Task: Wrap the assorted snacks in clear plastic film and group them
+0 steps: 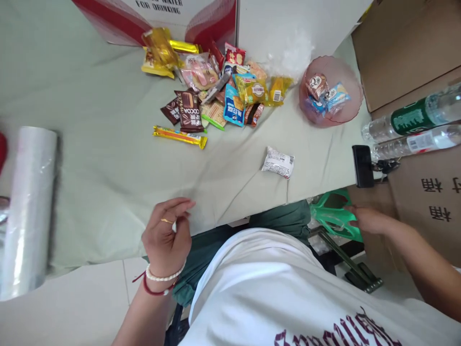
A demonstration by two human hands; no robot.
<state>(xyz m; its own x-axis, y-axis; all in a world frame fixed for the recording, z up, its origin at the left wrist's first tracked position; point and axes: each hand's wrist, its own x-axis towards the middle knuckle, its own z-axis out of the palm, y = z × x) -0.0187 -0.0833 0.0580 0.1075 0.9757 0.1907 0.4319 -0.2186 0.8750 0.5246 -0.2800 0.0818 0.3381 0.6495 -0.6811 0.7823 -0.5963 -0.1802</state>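
Observation:
My left hand (167,235) rests at the near edge of the cloth-covered table, fingers loosely bent with a gap at the thumb; no object shows in it. Below the table edge on the right, my right hand (369,220) grips the rim of a green plastic bag (336,217). What lies inside the bag is hard to make out. A small white packet (278,163) lies alone on the cloth. Farther back is a pile of wrapped snacks, among them a brown cocoa packet (190,111), a blue packet (234,105) and a long yellow bar (180,137).
A pink translucent bowl (355,103) holds several small packets. Two plastic bottles (414,117) and a black phone (363,166) are at the right, near cardboard boxes (406,53). A roll of clear plastic (30,211) lies left; a red-and-white carton (162,21) stands behind the snacks.

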